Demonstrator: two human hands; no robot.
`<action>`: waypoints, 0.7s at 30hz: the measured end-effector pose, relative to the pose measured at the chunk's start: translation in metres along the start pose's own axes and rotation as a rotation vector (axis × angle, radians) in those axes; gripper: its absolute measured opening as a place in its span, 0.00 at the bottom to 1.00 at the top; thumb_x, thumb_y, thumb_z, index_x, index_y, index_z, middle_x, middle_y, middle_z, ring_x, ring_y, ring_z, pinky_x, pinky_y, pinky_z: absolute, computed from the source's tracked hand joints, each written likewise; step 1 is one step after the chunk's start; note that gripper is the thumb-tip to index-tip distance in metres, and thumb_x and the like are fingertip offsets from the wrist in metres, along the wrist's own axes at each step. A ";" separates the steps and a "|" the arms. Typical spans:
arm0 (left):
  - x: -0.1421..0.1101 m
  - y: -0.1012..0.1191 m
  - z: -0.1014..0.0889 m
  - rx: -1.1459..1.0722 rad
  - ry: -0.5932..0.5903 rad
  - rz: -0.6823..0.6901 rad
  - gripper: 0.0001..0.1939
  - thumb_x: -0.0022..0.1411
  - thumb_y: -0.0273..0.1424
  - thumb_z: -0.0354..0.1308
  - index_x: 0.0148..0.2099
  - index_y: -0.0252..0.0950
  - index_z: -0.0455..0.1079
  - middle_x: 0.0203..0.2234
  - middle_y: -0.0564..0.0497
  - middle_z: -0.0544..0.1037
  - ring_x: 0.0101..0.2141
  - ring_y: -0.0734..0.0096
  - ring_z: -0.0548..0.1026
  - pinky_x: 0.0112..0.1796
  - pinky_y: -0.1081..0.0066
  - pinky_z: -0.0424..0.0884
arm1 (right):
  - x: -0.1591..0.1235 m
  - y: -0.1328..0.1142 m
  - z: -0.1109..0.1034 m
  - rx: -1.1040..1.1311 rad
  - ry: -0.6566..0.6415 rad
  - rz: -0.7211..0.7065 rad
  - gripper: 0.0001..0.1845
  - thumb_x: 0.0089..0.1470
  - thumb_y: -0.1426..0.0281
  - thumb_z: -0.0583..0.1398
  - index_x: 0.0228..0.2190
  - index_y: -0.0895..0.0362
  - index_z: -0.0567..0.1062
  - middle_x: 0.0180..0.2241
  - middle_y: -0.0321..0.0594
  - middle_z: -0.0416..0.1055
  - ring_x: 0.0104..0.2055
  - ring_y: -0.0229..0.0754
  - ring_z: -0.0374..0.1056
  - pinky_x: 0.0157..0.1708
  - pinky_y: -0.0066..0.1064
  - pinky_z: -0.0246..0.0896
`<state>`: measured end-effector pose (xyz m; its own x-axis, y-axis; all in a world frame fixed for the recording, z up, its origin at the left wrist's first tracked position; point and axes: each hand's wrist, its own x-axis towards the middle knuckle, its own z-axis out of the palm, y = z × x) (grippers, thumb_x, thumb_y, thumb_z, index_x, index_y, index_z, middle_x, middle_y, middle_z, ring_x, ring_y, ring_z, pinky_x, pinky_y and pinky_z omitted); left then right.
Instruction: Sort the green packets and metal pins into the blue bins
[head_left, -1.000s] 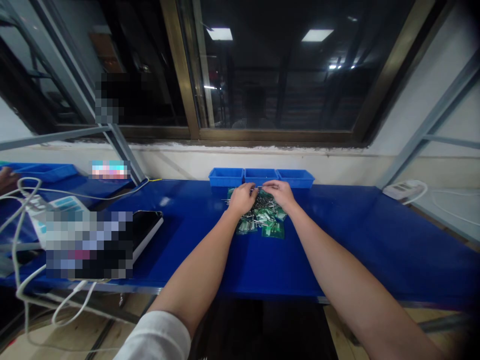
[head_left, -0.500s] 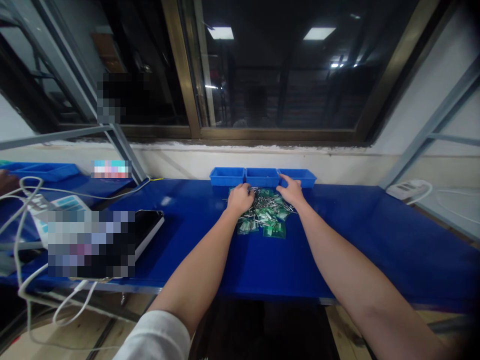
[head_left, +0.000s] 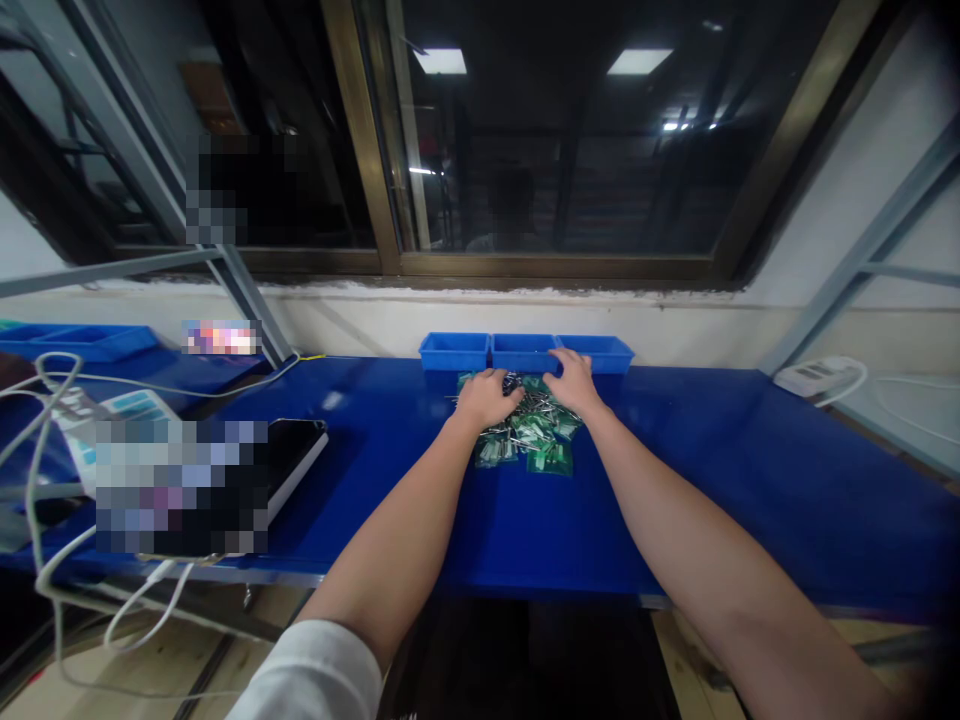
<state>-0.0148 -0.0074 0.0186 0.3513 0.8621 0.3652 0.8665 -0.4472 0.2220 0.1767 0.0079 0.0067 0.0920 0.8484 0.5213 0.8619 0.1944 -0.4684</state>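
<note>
A mixed pile of thin metal pieces and small green-and-clear packets (head_left: pixel 536 430) lies on the blue table (head_left: pixel 375 480). My left hand (head_left: pixel 486 402) rests over the pile's left side, thumb stretched apart from the fingers. At the pile's right edge is my right hand (head_left: pixel 576 384), its fingers spread and bent, reaching in front of the bins. Neither hand visibly holds anything; what lies under the palms is hidden. Behind the pile, three blue bins stand side by side: a left bin (head_left: pixel 454 350), a middle bin (head_left: pixel 521 350) and a right bin (head_left: pixel 611 352).
To the left lies a large phone-like device (head_left: pixel 296 450), partly blurred out, with white cables (head_left: pixel 56 560) trailing. Farther left is another blue bin (head_left: pixel 112 342). A white power strip (head_left: pixel 817 376) sits at the right by a grey frame post (head_left: pixel 847 270). A window backs the table.
My right hand has shifted slightly left, and its raised index finger has curved inward. My left thumb has spread out to the right over the pile.
</note>
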 end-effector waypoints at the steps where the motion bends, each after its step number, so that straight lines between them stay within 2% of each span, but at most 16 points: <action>1: -0.002 0.001 -0.002 0.010 -0.027 0.027 0.29 0.59 0.50 0.46 0.55 0.36 0.64 0.50 0.42 0.71 0.50 0.54 0.69 0.48 0.61 0.64 | -0.001 -0.002 0.000 0.006 0.000 -0.016 0.23 0.45 0.68 0.57 0.46 0.56 0.73 0.49 0.45 0.67 0.51 0.51 0.57 0.51 0.43 0.53; 4: -0.005 0.004 -0.005 0.020 -0.123 0.098 0.35 0.56 0.55 0.46 0.58 0.36 0.62 0.56 0.41 0.66 0.55 0.52 0.63 0.52 0.59 0.60 | -0.005 -0.008 0.000 0.001 -0.117 -0.053 0.15 0.45 0.65 0.58 0.36 0.55 0.77 0.38 0.43 0.71 0.45 0.48 0.62 0.48 0.39 0.56; 7: -0.007 0.004 -0.004 0.012 -0.202 0.134 0.36 0.56 0.55 0.46 0.59 0.36 0.60 0.58 0.40 0.63 0.58 0.53 0.59 0.55 0.58 0.55 | -0.010 -0.015 0.002 -0.035 -0.276 -0.077 0.14 0.44 0.62 0.60 0.34 0.54 0.78 0.36 0.42 0.71 0.41 0.46 0.64 0.44 0.35 0.57; 9: -0.006 0.003 -0.002 0.007 -0.231 0.142 0.36 0.57 0.55 0.45 0.59 0.36 0.59 0.59 0.41 0.61 0.60 0.54 0.56 0.57 0.57 0.52 | -0.013 -0.019 0.002 -0.053 -0.331 -0.079 0.12 0.44 0.63 0.60 0.32 0.54 0.78 0.35 0.42 0.72 0.40 0.45 0.66 0.42 0.33 0.57; 15: -0.004 -0.001 0.004 0.001 -0.263 0.146 0.39 0.56 0.57 0.44 0.62 0.37 0.56 0.61 0.41 0.57 0.62 0.55 0.51 0.58 0.54 0.48 | -0.017 -0.031 -0.004 -0.079 -0.346 -0.015 0.09 0.46 0.65 0.59 0.30 0.51 0.78 0.35 0.39 0.75 0.42 0.47 0.67 0.39 0.34 0.55; 21: -0.004 0.000 0.003 0.014 -0.260 0.152 0.38 0.56 0.57 0.43 0.61 0.40 0.58 0.61 0.42 0.58 0.61 0.54 0.52 0.58 0.54 0.49 | -0.018 -0.033 -0.005 -0.112 -0.349 -0.018 0.09 0.49 0.66 0.57 0.29 0.51 0.78 0.34 0.38 0.75 0.42 0.46 0.67 0.41 0.35 0.53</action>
<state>-0.0155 -0.0100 0.0142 0.5550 0.8183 0.1497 0.8010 -0.5743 0.1694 0.1494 -0.0163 0.0164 -0.0830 0.9659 0.2452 0.9129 0.1724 -0.3700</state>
